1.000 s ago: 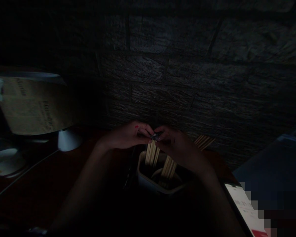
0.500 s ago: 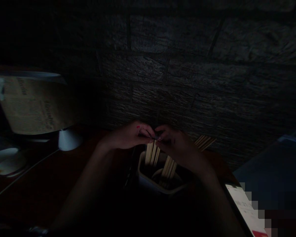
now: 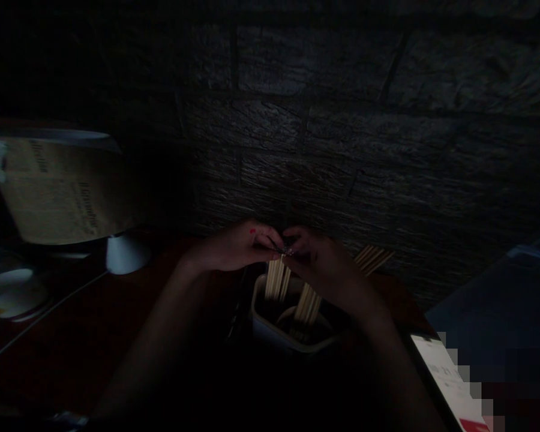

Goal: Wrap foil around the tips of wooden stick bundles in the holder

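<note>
In the dim head view, my left hand (image 3: 240,245) and my right hand (image 3: 326,264) meet fingertip to fingertip. Both are closed in a pinch on a small dark, shiny thing (image 3: 285,248), whose kind I cannot make out. Directly beneath it are the upper ends of a bundle of pale wooden sticks (image 3: 276,279), possibly chopsticks; whether the fingers touch them is unclear. The sticks stand in a light-rimmed container (image 3: 260,324). A second bundle of sticks (image 3: 308,305) leans in the same container, partly behind my right hand.
More sticks (image 3: 374,259) jut out behind my right wrist. A lit phone (image 3: 445,378) lies at the right. On the left are a lamp with a newspaper-print shade (image 3: 63,192), a white cable (image 3: 40,321) and a white dish (image 3: 13,291). A stone-block wall (image 3: 270,126) rises behind.
Both hands keep nearly the same place and pinch. The fingertips and the small shiny thing between them have shifted very slightly.
</note>
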Action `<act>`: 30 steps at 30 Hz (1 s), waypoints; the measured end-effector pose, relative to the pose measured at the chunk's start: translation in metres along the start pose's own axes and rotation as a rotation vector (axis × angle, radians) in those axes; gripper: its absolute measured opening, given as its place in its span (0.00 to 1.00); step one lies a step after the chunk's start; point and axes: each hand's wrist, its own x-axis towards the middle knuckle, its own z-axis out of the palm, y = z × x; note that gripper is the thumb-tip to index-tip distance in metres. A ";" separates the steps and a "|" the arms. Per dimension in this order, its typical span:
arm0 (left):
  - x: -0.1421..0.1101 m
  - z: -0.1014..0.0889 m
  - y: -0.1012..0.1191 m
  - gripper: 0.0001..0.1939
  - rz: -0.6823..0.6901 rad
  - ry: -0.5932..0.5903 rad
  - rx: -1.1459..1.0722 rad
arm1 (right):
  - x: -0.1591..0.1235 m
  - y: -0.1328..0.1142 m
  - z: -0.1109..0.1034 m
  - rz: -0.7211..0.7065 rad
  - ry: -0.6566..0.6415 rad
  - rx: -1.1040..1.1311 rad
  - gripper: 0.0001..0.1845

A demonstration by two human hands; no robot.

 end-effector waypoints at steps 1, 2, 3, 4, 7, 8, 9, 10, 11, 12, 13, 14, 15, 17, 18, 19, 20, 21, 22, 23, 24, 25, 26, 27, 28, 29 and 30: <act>0.000 0.000 0.000 0.08 -0.003 -0.001 0.002 | 0.000 0.000 0.000 0.002 0.003 0.002 0.19; 0.000 0.000 0.001 0.09 -0.005 -0.003 0.003 | 0.000 0.001 0.000 0.004 0.004 0.005 0.19; 0.000 0.001 0.001 0.09 -0.003 -0.003 0.001 | 0.000 0.001 0.000 0.007 0.005 0.006 0.19; 0.000 0.001 0.002 0.09 -0.002 -0.002 -0.003 | 0.001 0.002 0.000 0.007 0.003 0.008 0.19; -0.001 0.002 0.002 0.10 -0.005 0.000 -0.010 | 0.001 0.003 0.001 0.003 -0.006 0.015 0.18; -0.001 0.002 0.002 0.10 -0.007 0.001 -0.012 | 0.001 0.004 0.002 0.000 -0.004 0.015 0.18; -0.001 0.002 0.002 0.10 -0.012 0.001 -0.015 | 0.001 0.004 0.002 -0.004 0.000 0.016 0.18; -0.001 0.002 0.003 0.10 -0.017 -0.002 -0.019 | 0.001 0.004 0.002 -0.008 0.002 0.019 0.18; -0.002 0.002 0.003 0.11 -0.020 -0.003 -0.024 | 0.001 0.003 0.001 -0.010 0.002 0.021 0.18; -0.002 0.002 0.003 0.11 -0.023 -0.005 -0.032 | 0.000 0.003 0.001 -0.007 -0.003 0.023 0.19; -0.002 0.002 0.003 0.12 -0.025 -0.007 -0.040 | 0.000 0.002 0.000 -0.002 -0.009 0.026 0.19; -0.002 0.002 0.002 0.12 -0.027 -0.007 -0.043 | -0.001 0.002 -0.001 0.002 -0.016 0.033 0.19; -0.002 0.002 0.002 0.12 -0.027 -0.004 -0.044 | -0.001 0.002 -0.002 0.006 -0.021 0.043 0.20; -0.001 0.003 0.000 0.12 -0.023 0.004 -0.042 | -0.002 0.002 -0.003 0.011 -0.026 0.065 0.20; -0.001 0.003 0.000 0.12 -0.021 0.008 -0.039 | -0.002 0.003 -0.004 0.012 -0.026 0.076 0.20; -0.001 0.003 -0.001 0.12 -0.018 0.012 -0.037 | -0.002 0.004 -0.004 0.013 -0.029 0.084 0.20; -0.001 0.003 -0.001 0.12 -0.017 0.017 -0.037 | -0.003 0.005 -0.005 0.014 -0.033 0.089 0.20; -0.002 0.002 0.000 0.12 -0.020 0.020 -0.036 | -0.003 0.006 -0.005 0.013 -0.030 0.090 0.20; -0.002 0.001 0.000 0.12 -0.026 0.022 -0.032 | -0.004 0.007 -0.005 0.010 -0.027 0.091 0.21; -0.003 0.000 0.001 0.11 -0.032 0.025 -0.026 | -0.004 0.008 -0.006 0.010 -0.026 0.092 0.21; -0.005 -0.001 0.002 0.11 -0.037 0.030 -0.018 | -0.005 0.008 -0.006 0.012 -0.027 0.090 0.21; -0.006 -0.002 0.003 0.11 -0.043 0.035 -0.009 | -0.005 0.008 -0.007 0.016 -0.026 0.085 0.21; -0.007 -0.003 0.004 0.12 -0.050 0.039 0.000 | -0.006 0.007 -0.008 0.022 -0.027 0.079 0.21; -0.008 -0.003 0.005 0.12 -0.059 0.042 0.009 | -0.006 0.006 -0.008 0.025 -0.031 0.072 0.21; -0.009 -0.004 0.006 0.12 -0.065 0.047 0.015 | -0.007 0.005 -0.009 0.024 -0.033 0.066 0.20; -0.009 -0.004 0.006 0.12 -0.069 0.047 0.018 | -0.007 0.004 -0.009 0.021 -0.031 0.060 0.20; -0.009 -0.003 0.007 0.12 -0.067 0.046 0.021 | -0.007 0.004 -0.009 0.019 -0.031 0.056 0.20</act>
